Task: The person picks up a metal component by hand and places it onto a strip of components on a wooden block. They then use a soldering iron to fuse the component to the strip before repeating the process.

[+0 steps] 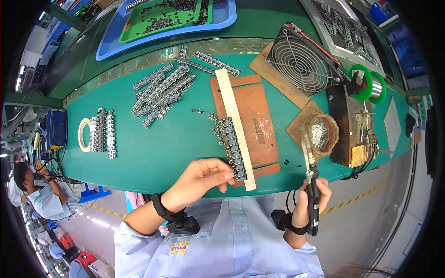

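Observation:
In front of me, a strip of small dark metal-edged components (233, 148) lies along the left side of a pale wooden bar (235, 123), on a reddish-brown board (259, 125). My left hand (206, 178) is closed, thumb and forefinger at the near end of that strip. With my right hand (320, 197) I grip a soldering iron (313, 197) by its black handle. Its metal end points away from me, at the left edge of a round dish of shiny solder-like metal (320, 133). Small loose metal pieces (215, 127) lie left of the strip.
A pile of component strips (162, 92) lies at the back left, with a tape roll (84, 135) farther left. A fan (303, 60), a green spool of wire (371, 85) and a metal stand (340, 125) occupy the right. Trays (104, 46) line the back.

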The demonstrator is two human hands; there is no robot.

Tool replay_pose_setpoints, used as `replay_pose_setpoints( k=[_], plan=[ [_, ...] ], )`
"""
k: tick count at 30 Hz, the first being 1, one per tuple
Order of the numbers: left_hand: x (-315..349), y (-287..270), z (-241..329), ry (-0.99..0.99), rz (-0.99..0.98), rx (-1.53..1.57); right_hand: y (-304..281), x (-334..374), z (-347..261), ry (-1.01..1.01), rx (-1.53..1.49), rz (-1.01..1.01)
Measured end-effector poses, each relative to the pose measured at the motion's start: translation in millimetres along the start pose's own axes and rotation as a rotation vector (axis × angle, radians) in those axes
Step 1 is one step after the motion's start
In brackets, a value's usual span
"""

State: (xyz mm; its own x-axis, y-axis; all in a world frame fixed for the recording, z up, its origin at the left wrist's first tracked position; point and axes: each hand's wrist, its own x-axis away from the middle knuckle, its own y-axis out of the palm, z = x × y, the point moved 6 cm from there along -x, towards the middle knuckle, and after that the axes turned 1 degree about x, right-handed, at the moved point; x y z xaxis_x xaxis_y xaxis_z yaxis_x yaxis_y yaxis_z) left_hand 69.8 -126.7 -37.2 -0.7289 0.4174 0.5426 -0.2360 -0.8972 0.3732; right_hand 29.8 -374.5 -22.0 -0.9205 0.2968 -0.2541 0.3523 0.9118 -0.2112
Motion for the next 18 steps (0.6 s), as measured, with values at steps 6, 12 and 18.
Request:
replay_pose_setpoints(
  k=[6,12,18],
  plan=[
    [10.1,-17.5,11.8,0.058,0.114,-0.196,25.1,-4.1,-3.4,-0.029,-0.262,-0.169],
    [19.0,-25.5,45.7,0.427,0.370,-0.915,33.4,-7.5,6.7,0.036,-0.313,-0.190],
    [10.6,-8.4,42.4,0.553,0.367,-1.188,32.7,-6.3,8.8,0.042,-0.315,-0.212]
  ],
)
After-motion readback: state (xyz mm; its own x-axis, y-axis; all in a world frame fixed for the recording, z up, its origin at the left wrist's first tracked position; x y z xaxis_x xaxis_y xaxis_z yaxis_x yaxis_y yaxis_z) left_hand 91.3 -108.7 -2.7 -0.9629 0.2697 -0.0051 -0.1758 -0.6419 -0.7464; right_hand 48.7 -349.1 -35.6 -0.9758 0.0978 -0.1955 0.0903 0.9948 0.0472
